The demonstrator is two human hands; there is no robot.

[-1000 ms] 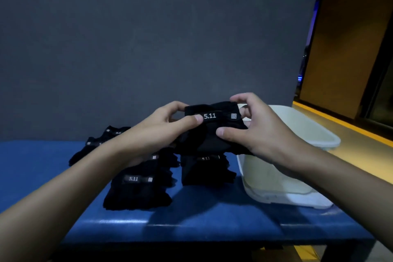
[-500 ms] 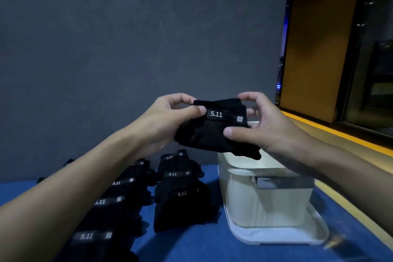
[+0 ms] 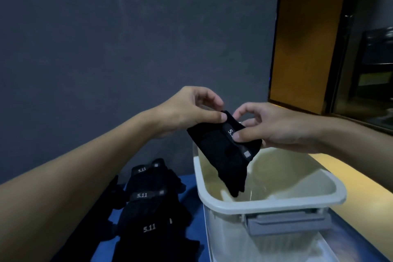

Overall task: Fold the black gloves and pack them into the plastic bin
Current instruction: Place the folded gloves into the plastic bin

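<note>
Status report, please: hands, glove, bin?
Left hand and right hand both pinch the folded glove. Glove tilted over the open bin, tip inside. More gloves wait on the left. Nothing blocks.

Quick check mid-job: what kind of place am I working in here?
Probably an indoor room or corridor set up as a packing spot, not a workshop: a blue padded bench against a plain grey wall, a wooden door to the right, dim lighting.

Both hands hold a folded black glove (image 3: 225, 153) over the open white bin (image 3: 265, 205), its lower end dipping inside. The left hand (image 3: 189, 110) pinches its upper corner; the right hand (image 3: 274, 127) grips its strap. More gloves (image 3: 148, 215) lie on the blue table (image 3: 191, 189), left of the bin.
</note>
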